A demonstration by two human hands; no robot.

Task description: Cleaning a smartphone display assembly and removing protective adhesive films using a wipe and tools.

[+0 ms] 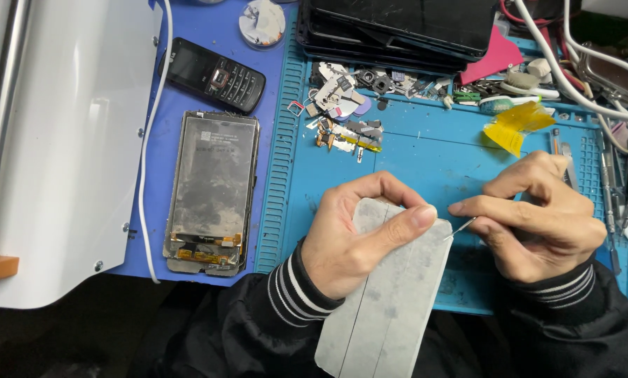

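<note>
grey panel [387, 301]: flat plate with a centre seam, lower end toward the body, upper end on the blue mat [426, 157]; angled so its top right corner faces the tool
left hand [352, 234]: fingers curled over the panel's top edge, thumb [408, 220] pressed flat on its face; closed grip, looks like it's bracing the panel steady
right hand [538, 213]: fingertips pinched shut on a thin metal pick [461, 229], tip touching the panel's top right corner; rest of the tool hidden in the hand
opened phone [209, 192]: screen-less body on the darker blue surface to the left, ribbon cables showing at its near end, well apart from both hands
small parts [345, 115]: screws, brackets, picks heaped on the mat beyond the hands, within reach
yellow tape [513, 126]: crumpled, just beyond the right hand
keypad phone [216, 73]: far left, lying diagonal
stacked dark screens [398, 28]: far edge of the mat
white cables [573, 70]: far right, over the tool clutter
</note>
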